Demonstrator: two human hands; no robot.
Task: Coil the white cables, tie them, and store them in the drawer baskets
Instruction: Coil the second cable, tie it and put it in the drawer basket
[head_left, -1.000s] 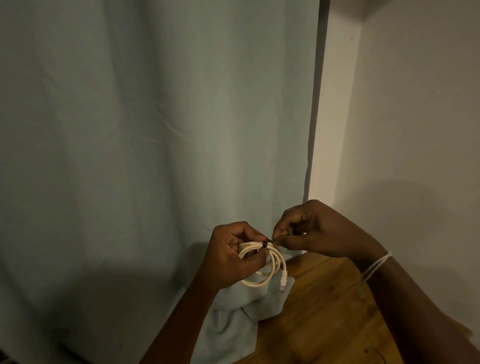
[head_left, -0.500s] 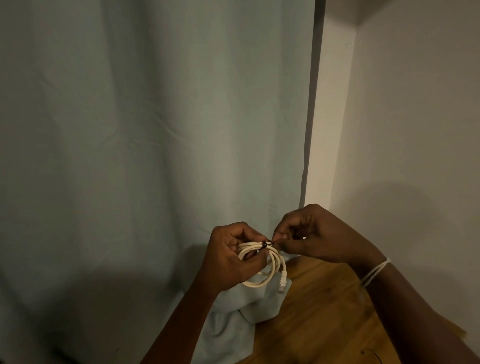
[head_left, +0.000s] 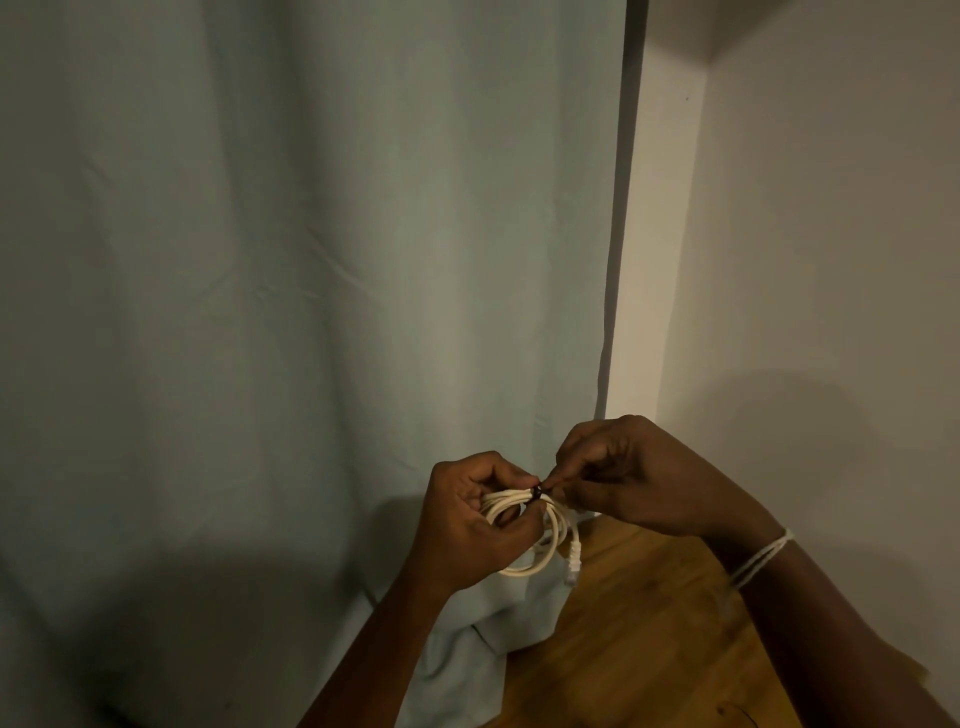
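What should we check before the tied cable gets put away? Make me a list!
1. Cable coiled in loops: ok.
2. Left hand holds the coil: ok.
3. Right hand pinches the dark tie at the top of the coil: ok.
4. Tie fully fastened: cannot tell, fingers hide it.
5. Plug end tucked in: not ok, it hangs loose.
6. Drawer basket in sight: not ok, none visible.

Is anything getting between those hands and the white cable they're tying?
Nothing visible. The left hand grips the coiled white cable directly, and the right hand pinches the dark tie wrapped round the coil. The drawer baskets are out of view.
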